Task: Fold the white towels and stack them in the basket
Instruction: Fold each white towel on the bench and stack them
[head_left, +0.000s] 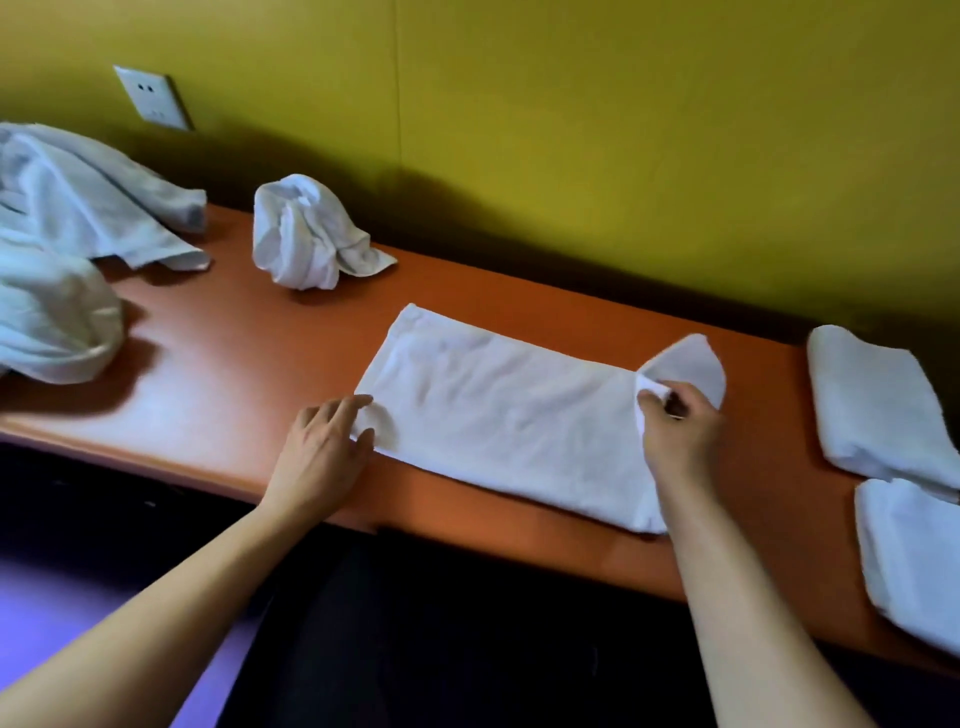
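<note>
A white towel (498, 410), folded into a long strip, lies flat across the orange table (223, 332). My left hand (322, 447) rests on its left end, thumb and fingers pinching the near corner. My right hand (680, 431) grips the right end, which is lifted and curled over. Two folded towels lie at the far right, one behind (878, 400) and one in front (914, 551). A crumpled towel (306, 234) sits near the wall. No basket is in view.
A pile of unfolded white towels (62, 249) covers the table's left end. A yellow wall with a socket plate (153, 98) runs behind the table. The table's front edge is close to my forearms, with dark floor below.
</note>
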